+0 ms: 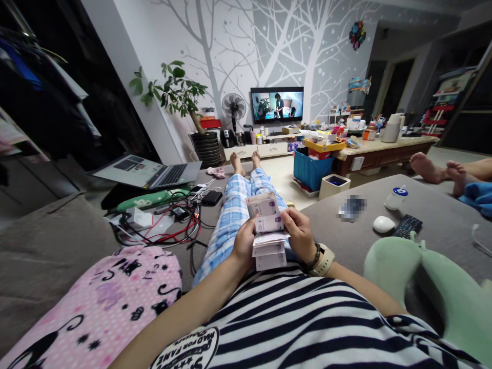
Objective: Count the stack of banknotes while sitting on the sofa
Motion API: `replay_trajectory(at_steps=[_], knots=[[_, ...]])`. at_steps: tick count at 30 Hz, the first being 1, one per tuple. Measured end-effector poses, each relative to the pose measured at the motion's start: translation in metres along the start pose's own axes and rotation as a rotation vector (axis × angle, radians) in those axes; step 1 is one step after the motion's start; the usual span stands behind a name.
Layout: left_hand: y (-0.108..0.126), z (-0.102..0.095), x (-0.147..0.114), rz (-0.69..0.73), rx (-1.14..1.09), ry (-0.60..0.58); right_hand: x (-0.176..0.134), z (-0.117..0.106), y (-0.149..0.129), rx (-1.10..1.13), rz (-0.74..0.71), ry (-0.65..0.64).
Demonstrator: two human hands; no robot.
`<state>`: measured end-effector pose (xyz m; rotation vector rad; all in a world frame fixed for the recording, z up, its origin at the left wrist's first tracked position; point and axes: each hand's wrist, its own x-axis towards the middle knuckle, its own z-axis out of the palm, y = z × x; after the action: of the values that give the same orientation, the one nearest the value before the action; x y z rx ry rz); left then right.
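- Holding in both bare hands, over the lap, a stepped bundle of thin, whitish paper notes (269,223) with purple print and a figure 5.
- Gripping the left edge with the left hand (244,240), thumb at the front; cannot tell the exact curl of the fingers behind.
- Pinching the right edge between thumb and fingers of the right hand (300,231); wearing behind it a dark beaded bracelet (316,254) and a cream-strapped wristwatch (325,260).
- Probably gripping from opposite edges to stop loose paper slipping, while leaving the printed faces open to view.
- Overlapping in steps, perhaps to show each layer's end.
- Lying directly between the hands, touching both; extending past the thumbs towards the blue-and-white plaid trousers (230,215) and down towards the navy-and-white striped shirt (292,318); cannot tell whether touching cloth.
- Having a rounded white computer mouse (383,224) and a small black keyboard (408,226) on the grey upholstered surface (326,236), well apart from the right hand, perhaps for easy reach.
- Having an open grey laptop (169,175) farther off to the left, with tangled red and black cables nearby, presumably for power.
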<state>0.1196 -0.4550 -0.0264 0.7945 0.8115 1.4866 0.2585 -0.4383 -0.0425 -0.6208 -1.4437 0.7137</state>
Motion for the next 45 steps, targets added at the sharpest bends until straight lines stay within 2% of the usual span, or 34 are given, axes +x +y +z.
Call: replay_trajectory(at_steps=[4,9,16,20,33,38,45], knots=[[-0.001,0.003,0.002,-0.087,-0.103,0.032,-0.001,0.0,0.0,0.037,0.016,-0.022],[-0.001,0.004,0.004,-0.094,-0.098,0.054,-0.001,0.0,0.0,0.046,0.008,-0.019],[0.003,0.002,0.0,-0.075,-0.047,0.027,0.002,0.003,0.003,0.067,0.062,0.123],[0.003,0.002,-0.001,-0.069,-0.038,0.008,0.005,0.004,0.007,0.114,0.118,0.161],[0.001,0.002,0.0,-0.073,-0.035,0.02,0.007,0.002,0.01,0.039,0.142,0.093],[0.001,0.004,0.002,-0.097,-0.075,0.03,0.005,0.002,0.009,0.049,0.098,0.086],[0.002,0.004,-0.002,-0.048,-0.027,0.021,0.003,0.002,0.006,0.087,0.039,0.043]])
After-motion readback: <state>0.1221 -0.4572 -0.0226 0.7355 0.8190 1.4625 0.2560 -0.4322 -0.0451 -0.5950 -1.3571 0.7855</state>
